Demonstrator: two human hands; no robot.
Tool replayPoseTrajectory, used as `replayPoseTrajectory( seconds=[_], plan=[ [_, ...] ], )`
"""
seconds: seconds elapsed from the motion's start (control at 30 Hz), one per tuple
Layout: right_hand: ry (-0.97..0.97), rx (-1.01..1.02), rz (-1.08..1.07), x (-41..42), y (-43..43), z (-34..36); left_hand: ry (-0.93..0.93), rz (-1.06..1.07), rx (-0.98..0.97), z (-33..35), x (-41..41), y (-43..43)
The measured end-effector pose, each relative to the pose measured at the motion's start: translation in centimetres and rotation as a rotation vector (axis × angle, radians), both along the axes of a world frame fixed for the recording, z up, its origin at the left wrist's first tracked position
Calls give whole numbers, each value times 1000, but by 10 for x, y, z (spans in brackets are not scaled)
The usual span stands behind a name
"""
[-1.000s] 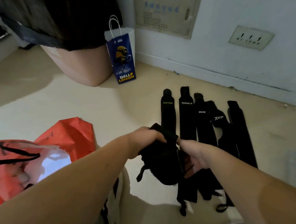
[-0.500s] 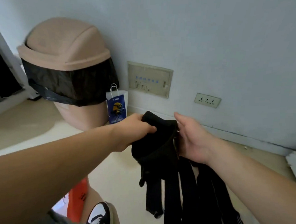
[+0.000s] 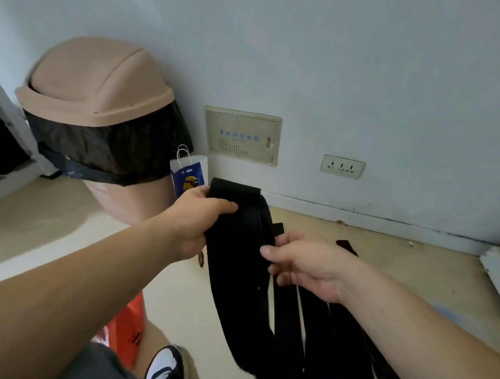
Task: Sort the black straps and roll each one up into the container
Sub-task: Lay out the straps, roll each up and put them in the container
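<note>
Judging from here, nothing's rolled yet: left hand (image 3: 195, 221) clamps the top of the black strap (image 3: 238, 275) hanging at twelve o'clock, right hand (image 3: 308, 265) pinches its edge, other straps (image 3: 316, 337) lie flat on the floor (image 3: 411, 284) at five o'clock.

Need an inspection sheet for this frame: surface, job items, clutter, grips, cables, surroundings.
Surface: beige floor.
Job's things: one strap held up, hanging; other straps lie on the floor below it. Container not identified.
Clutter: orange bag, blue paper bag.
Grips: left hand grips the strap's top; right hand pinches its edge lower down.
Cables: nothing seen.
Surroundings: bin with black liner, wall panel, socket.
</note>
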State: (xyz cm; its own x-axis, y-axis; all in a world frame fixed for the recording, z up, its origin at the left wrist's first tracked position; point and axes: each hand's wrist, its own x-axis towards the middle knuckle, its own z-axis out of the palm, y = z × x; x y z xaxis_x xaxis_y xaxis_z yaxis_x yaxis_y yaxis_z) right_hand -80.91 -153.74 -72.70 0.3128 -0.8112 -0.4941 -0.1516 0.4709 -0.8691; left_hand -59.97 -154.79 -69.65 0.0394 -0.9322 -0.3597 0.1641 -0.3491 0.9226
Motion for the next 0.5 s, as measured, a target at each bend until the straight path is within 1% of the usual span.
replayPoseTrajectory(
  seconds=[0.07,0.1,0.17,0.23,0.3,0.4,0.43,0.5],
  plan=[
    [65,-97,14,-2,-9,-1,-28,-79,-12,-1,-1,-1],
    [68,-134,33,-5,-14,0,-43,-122,-24,-2,-1,0],
    [-43,-141,96,-11,-21,1,-107,-216,-68,-6,-3,3],
    [-161,-136,140,-15,-23,-1,-283,-338,-147,-17,-7,5],
    [-198,-171,87,-13,-23,-4,-423,-443,-201,-26,-13,8],
    [-194,-203,-66,-8,-25,-8,-486,-504,-237,-32,-20,6],
    [-205,-209,-92,-7,-25,-7,-496,-513,-242,-31,-21,7],
    [-246,-205,-126,-7,-25,0,-576,-528,-288,-29,-20,5]
  ],
)
